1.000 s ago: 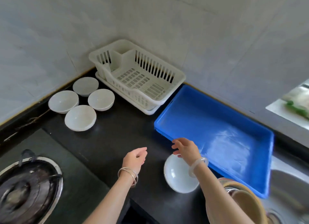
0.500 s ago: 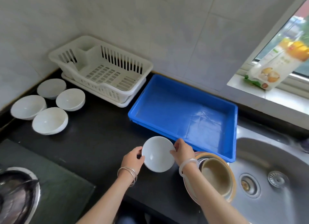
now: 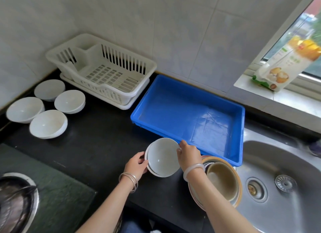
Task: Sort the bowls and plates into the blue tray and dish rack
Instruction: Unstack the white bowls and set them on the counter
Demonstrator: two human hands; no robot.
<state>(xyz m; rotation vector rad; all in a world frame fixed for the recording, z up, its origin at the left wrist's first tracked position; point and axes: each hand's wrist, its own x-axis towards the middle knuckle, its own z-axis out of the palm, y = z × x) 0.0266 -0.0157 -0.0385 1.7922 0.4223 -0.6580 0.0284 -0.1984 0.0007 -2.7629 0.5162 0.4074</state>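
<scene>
Hard by the right hand (image 3: 188, 156), at the wrist, a stack of dishes (image 3: 236, 198) topped with a tan bowl (image 3: 222, 178), crowding the desk (image 3: 104, 145) edge. Well off beyond the left hand (image 3: 137, 165), to its left, four white bowls (image 3: 48, 124) in a cluster, the farthest maybe upturned, hard to tell. Gripping a tilted white bowl (image 3: 163, 158) between both hands now, fingers curled over the left and right rim, a second rim peeking out behind. Straight beyond the hands, the blue tray (image 3: 173, 111), scratched floor in full view, near rim right behind the bowl. Beyond and left, the white dish rack (image 3: 107, 86) on its drip tray, slatted floor showing. Right of the right hand, a steel sink (image 3: 286, 206). Near left, a gas hob (image 3: 15, 203). Black desk, white wall tiles (image 3: 173, 32), a food packet (image 3: 284, 64) on the window sill.
</scene>
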